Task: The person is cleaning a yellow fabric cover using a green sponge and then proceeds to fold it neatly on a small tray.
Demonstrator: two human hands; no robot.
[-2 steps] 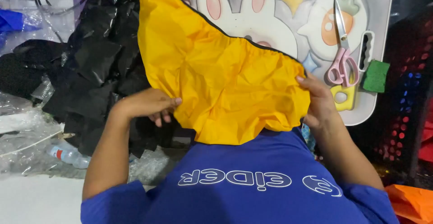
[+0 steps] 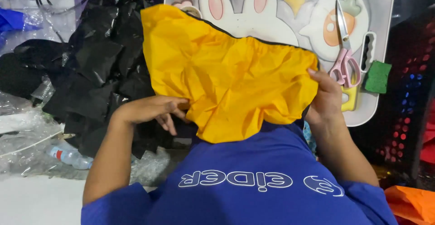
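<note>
Yellow cloth (image 2: 226, 75) edges in both grips

Yellow cloth (image 2: 226, 71): thin woven synthetic, crinkled all over, slight sheen, dark trim along top edge. Left hand (image 2: 152, 109) & right hand (image 2: 324, 100) pinch it, bare skin on fabric. Black plastic sheeting (image 2: 104, 66) is glossy, creased, catching light. Clear plastic wrap (image 2: 22, 134) is shiny, wrinkled. Tray (image 2: 385, 7): smooth hard plastic, matt-ish w/ printed finish. Scissors (image 2: 345, 48) have bright polished metal blades, pink plastic handles. Green sponge (image 2: 377, 77) looks rough, matt. Blue shirt (image 2: 253, 184): soft matt knit.
</note>
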